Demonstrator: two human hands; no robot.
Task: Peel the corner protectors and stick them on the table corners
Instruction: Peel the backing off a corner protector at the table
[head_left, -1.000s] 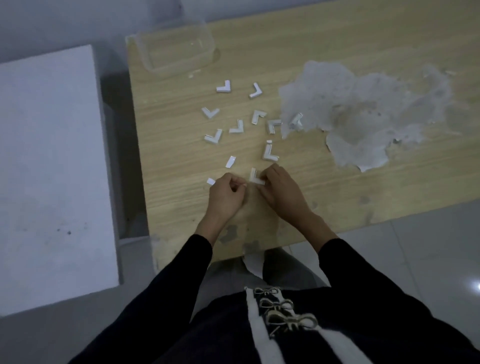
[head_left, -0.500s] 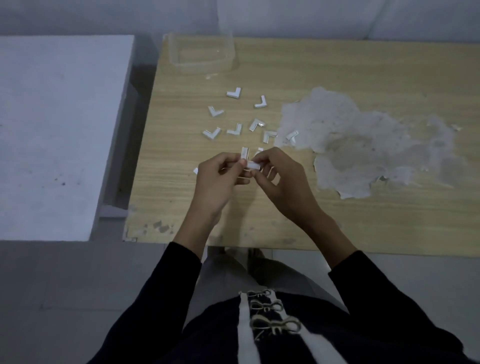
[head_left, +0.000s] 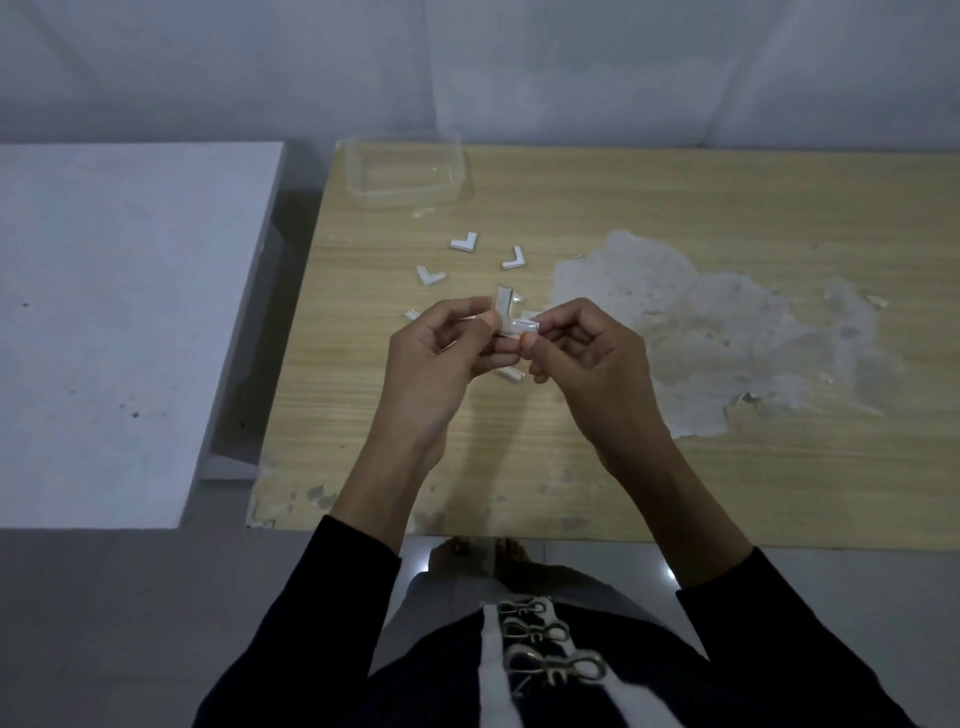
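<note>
**Setting: plain room, probably a home**

Worn wood-laminate table (head_left: 675, 493) with a peeled veneer patch (head_left: 701, 322), against a bare pale wall (head_left: 519, 67). Glossy tiled floor (head_left: 613, 558), bare feet (head_left: 457, 551) at the table edge. White slab (head_left: 119, 312) alongside. The dim light hides any finer detail.

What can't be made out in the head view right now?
- Held protector: small and dim. The left hand and right hand pinch it, so it's unclear whether the backing is peeled.
- Loose protectors behind the hands: only slivers show, so they can't be counted.
- Table: right corners are cut off by the frame edge.
- Tub: too dim to tell its contents.
</note>
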